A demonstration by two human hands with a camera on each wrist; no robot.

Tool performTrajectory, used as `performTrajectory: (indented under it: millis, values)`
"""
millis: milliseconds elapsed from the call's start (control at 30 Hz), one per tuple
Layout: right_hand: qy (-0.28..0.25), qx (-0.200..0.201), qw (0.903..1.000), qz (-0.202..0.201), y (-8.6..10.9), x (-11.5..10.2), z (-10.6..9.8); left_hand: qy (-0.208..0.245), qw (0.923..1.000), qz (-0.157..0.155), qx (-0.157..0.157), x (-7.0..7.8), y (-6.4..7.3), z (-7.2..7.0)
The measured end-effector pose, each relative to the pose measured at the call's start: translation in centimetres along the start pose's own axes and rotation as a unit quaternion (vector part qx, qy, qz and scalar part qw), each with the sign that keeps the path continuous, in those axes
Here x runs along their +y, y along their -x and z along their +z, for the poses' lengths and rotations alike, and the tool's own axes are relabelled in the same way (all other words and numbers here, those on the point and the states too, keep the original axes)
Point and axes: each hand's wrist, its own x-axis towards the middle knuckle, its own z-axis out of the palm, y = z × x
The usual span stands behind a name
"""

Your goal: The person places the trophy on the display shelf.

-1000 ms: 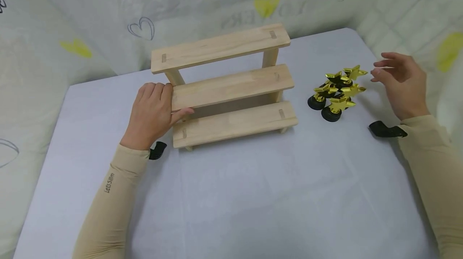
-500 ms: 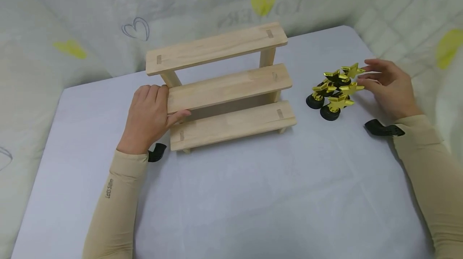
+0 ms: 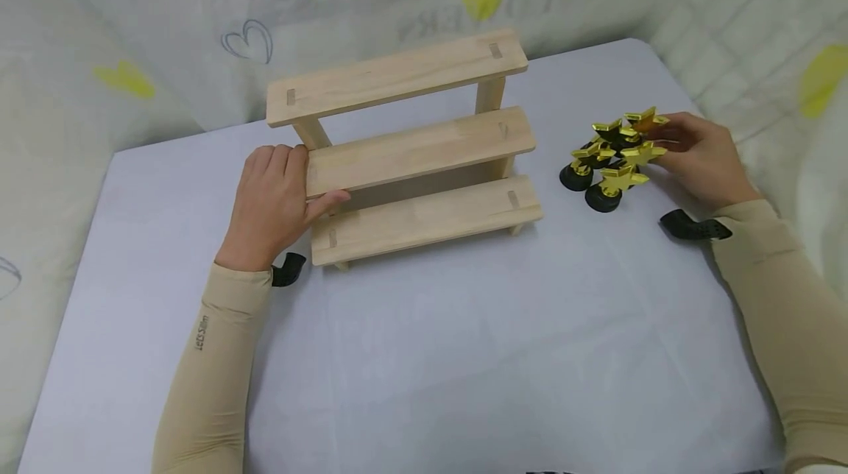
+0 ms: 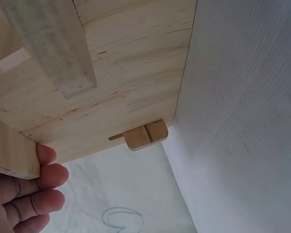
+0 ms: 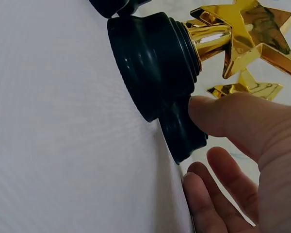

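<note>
A three-tier wooden display shelf (image 3: 424, 220) stands on the table. My left hand (image 3: 268, 205) grips the left end of its middle board, thumb on the front edge; in the left wrist view the fingertips (image 4: 53, 175) curl past the board's end. To the right, several gold star trophies (image 3: 619, 178) with round black bases are bunched upright. My right hand (image 3: 705, 161) is at the right side of the bunch. In the right wrist view its thumb (image 5: 220, 114) is at a rear trophy's black base (image 5: 182, 128), while the other fingers stay spread apart from it.
A white cloth covers the table (image 3: 503, 356). Behind it hangs a pale curtain (image 3: 358, 3) with heart drawings, close to the shelf's back. Black curved pieces (image 3: 695, 226) sit at both wrists.
My right hand has moved left, from beside the trophies to the rearmost ones. The left hand keeps its grip on the shelf. The head view has shifted slightly.
</note>
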Motion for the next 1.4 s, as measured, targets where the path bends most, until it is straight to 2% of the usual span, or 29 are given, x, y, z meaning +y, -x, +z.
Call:
performTrajectory:
  millis: [100, 300, 467, 633, 767, 1000, 1400]
  values:
    - [0.001, 0.001, 1.0000, 0.001, -0.25, 0.02, 0.25, 0.005, 1.0000, -0.004, -0.004, -0.01, 0.10, 0.09]
    - [0.050, 0.017, 0.9984, 0.020, 0.14, 0.04, 0.27, 0.013, 0.9999, 0.000, -0.001, 0.19, 0.00, 0.48]
    - [0.059, 0.010, 0.9977, 0.032, 0.28, 0.23, 0.31, 0.014, 0.9999, -0.001, -0.003, 0.26, -0.22, 0.66]
    - [0.076, -0.005, 0.9969, 0.017, 0.24, 0.58, 0.44, 0.018, 0.9998, -0.002, -0.001, 0.33, -0.25, 0.66]
    - [0.093, 0.000, 0.9956, 0.006, 0.19, 0.56, 0.51, 0.020, 0.9998, -0.003, 0.002, 0.32, -0.24, 0.61]
    - [0.091, 0.008, 0.9953, 0.030, 0.20, 0.33, 0.45, 0.013, 0.9999, 0.003, -0.001, 0.25, -0.24, 0.65]
    - [0.066, 0.039, 0.9963, 0.039, 0.38, 0.07, 0.64, 0.014, 0.9999, 0.007, -0.003, 0.12, -0.25, 0.63]
